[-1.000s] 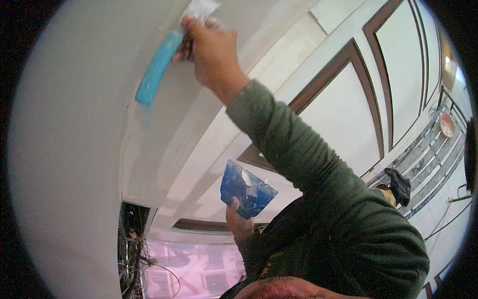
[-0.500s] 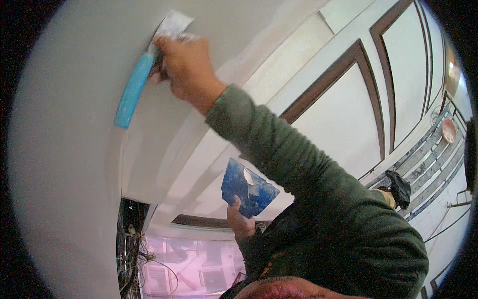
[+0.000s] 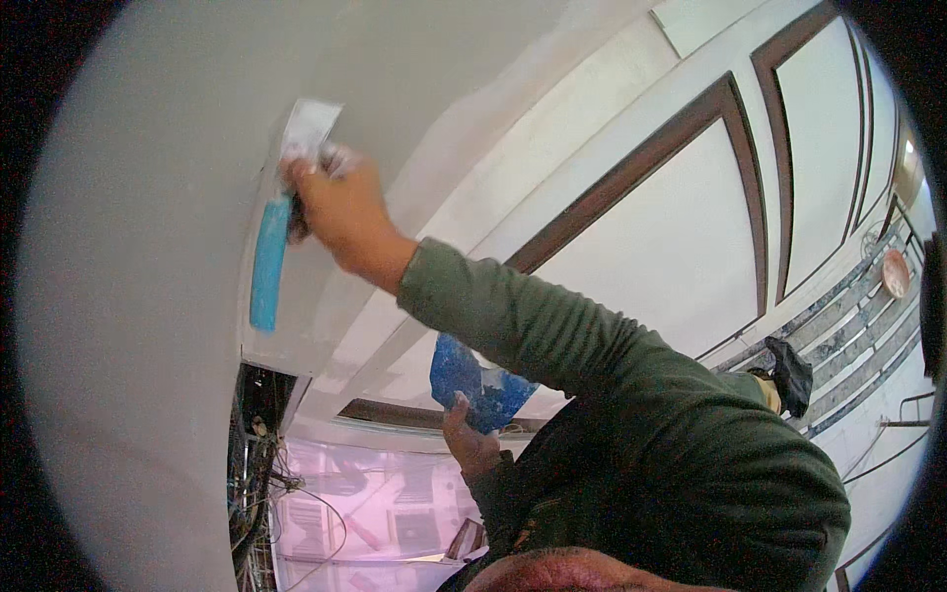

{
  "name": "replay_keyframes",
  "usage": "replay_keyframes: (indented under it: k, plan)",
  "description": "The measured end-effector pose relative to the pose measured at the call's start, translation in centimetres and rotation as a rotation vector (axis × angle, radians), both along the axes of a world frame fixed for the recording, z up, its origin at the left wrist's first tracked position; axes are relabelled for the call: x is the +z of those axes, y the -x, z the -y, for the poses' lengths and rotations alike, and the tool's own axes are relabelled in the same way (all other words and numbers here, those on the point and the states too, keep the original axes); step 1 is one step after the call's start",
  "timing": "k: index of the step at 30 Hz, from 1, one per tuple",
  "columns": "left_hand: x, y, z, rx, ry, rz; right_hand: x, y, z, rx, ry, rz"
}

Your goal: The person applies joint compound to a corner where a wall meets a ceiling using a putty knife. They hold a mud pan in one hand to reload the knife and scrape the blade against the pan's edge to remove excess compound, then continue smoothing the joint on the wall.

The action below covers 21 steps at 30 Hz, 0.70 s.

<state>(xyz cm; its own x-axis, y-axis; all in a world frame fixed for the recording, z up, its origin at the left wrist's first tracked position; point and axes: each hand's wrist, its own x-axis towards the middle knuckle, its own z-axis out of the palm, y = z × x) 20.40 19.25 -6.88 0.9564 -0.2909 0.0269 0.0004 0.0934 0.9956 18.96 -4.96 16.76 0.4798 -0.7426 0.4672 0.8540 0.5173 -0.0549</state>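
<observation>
My right hand (image 3: 345,212) is closed round a putty knife (image 3: 266,266) with a turquoise handle, fingers gripping it where blade meets handle. Its whitish blade points up and lies at the pale grey plastered surface (image 3: 148,247); whether the edge touches cannot be made out. Lower down, my left hand (image 3: 471,442) grips a flat blue plate (image 3: 505,397) by its near edge, thumb on top. White paste smears the plate, and my right sleeve hides part of it.
Below the knife handle is a dark opening (image 3: 258,434) with loose wires. Pink translucent sheeting (image 3: 395,503) hangs beside it. White panels with brown trim (image 3: 646,207) run to the right, near a slatted bench (image 3: 838,340), a reddish bowl (image 3: 895,274) and a black bag (image 3: 790,377).
My right hand has moved the putty knife down and slightly left, toward the dark opening, and its handle is now more upright. The blue plate sits slightly left, more covered by my sleeve.
</observation>
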Motion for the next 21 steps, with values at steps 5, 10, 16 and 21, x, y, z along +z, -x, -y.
replay_keyframes:
  k: [5,10,16,21]
  plan:
    - [1.2,2.0,1.7,0.065,0.052,-0.027,0.8,2.1,5.3,-0.152,-0.127,0.165]
    - [0.2,0.7,0.3,-0.048,0.142,-0.064,2.7,3.1,5.3,-0.082,-0.123,0.224]
    - [0.2,0.8,-0.1,0.054,0.068,0.003,2.3,1.0,0.2,0.043,0.045,-0.032]
    - [0.6,1.3,0.2,0.093,0.101,0.030,-2.2,0.2,-1.8,0.035,0.215,-0.091]
